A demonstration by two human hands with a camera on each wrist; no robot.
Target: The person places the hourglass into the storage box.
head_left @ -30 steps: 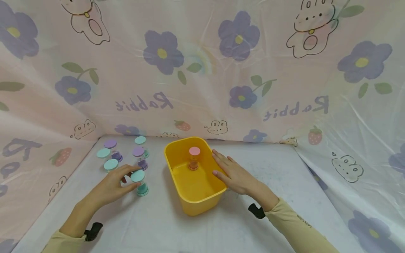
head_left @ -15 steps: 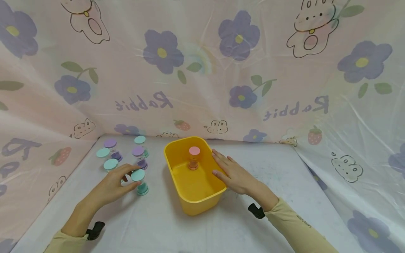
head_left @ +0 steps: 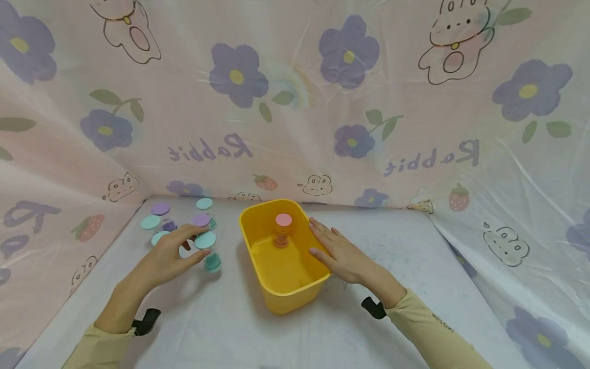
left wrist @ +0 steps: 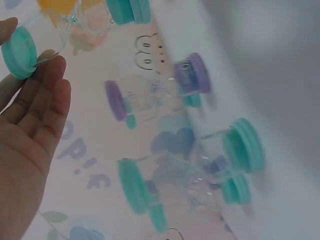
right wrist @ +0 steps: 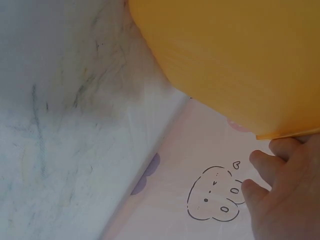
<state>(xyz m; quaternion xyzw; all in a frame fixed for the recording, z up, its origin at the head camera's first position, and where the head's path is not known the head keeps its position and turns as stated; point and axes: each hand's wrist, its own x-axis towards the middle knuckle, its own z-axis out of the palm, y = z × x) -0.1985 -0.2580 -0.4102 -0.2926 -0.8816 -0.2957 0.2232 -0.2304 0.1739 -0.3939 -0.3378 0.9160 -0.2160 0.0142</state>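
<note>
Floral sheeting (head_left: pixel 295 102) backs white table (head_left: pixel 230 328); 1 yellow tub (head_left: pixel 283 279), seemingly plastic.

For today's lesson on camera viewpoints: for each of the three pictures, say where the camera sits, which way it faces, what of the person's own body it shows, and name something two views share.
Head: worn on the head, facing forward and down; shows both forearms, the left hand pinching a teal hourglass, the right hand on the yellow tub.
Left wrist: at the left hand, facing the standing hourglasses; shows palm and fingers.
Right wrist: beside the tub's wall, facing the sheet; shows fingers on the rim.
Shared: head and right wrist both show the tub.
</note>
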